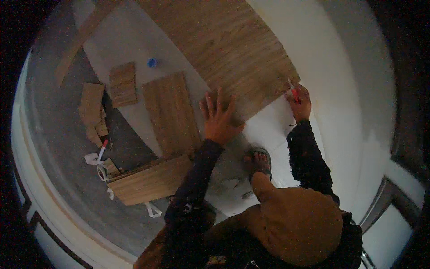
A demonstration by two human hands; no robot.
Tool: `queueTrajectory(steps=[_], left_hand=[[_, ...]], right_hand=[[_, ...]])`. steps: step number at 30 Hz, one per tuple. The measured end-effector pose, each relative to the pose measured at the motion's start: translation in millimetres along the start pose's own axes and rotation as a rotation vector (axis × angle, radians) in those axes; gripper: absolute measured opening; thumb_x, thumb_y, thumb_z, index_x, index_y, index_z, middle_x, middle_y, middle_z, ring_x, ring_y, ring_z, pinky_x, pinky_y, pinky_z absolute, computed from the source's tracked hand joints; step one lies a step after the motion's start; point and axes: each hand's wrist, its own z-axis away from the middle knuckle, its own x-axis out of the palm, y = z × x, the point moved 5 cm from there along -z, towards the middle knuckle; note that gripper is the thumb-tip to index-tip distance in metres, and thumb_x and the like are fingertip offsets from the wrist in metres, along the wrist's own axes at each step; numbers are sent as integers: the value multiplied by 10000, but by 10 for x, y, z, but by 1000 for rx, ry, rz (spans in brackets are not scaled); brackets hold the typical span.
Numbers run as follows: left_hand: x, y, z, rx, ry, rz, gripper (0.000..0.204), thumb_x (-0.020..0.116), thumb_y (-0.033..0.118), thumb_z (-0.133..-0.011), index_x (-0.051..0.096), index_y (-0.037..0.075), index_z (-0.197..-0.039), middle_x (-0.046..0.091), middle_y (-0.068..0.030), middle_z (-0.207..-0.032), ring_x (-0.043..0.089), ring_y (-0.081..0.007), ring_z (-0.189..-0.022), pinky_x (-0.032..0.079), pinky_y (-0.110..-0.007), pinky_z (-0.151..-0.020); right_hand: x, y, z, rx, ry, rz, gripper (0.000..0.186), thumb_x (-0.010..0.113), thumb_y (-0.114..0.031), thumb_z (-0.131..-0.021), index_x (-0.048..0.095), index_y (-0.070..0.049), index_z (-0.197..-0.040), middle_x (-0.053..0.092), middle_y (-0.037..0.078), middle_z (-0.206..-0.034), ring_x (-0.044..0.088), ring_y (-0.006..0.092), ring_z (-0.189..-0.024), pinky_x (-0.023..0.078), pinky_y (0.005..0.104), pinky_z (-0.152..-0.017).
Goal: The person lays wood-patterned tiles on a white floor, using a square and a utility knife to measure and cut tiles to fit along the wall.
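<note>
My left hand (pixel 221 121) is spread, its fingers resting at the near left corner of the wood-look flooring planks (pixel 228 40). Those planks lie on the floor and run away from me beside the wall. At their near right corner, my right hand (pixel 301 105) is closed around a slim red tool (pixel 294 93) with a narrow pale tip pointing up. Whether it is a cutter or a marker I cannot tell. Just left of my left hand, a loose cut plank (pixel 170 112) lies flat. My bare foot in a sandal (pixel 260 159) stands below the planks, between my arms.
A white wall (pixel 340 89) rises close on the right. To the left lie a short plank piece (pixel 122 84), broken offcuts (pixel 93 110), a blue round object (pixel 152 62), a roll of tape (pixel 102 172) and a red-and-white stick (pixel 103 149). Stacked planks (pixel 152 181) sit by my left forearm.
</note>
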Motion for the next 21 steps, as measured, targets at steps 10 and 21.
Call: queueTrajectory(steps=[10,21], left_hand=[[86,-12,-93,3,-96,-61,952,826,576,-596,500,294,-1444,172,-172,-1636,148,-511,-1456,132,-679,-1141],[-23,-104,-175,-22,-91,-15,977,817,596,-596,478,300,-1463,219,-142,-1632,179,-430,-1487,134,-624,-1174]], right_hand=[[8,123,-79,109,135,163,450,843,-321,-750,676,-175,-1141,607,40,-1295,671,280,-1048,593,395,-793],[-58,30,-191,179,110,94,468,851,-201,-736,698,-117,-1170,562,23,-1307,666,240,-1007,572,370,-836]])
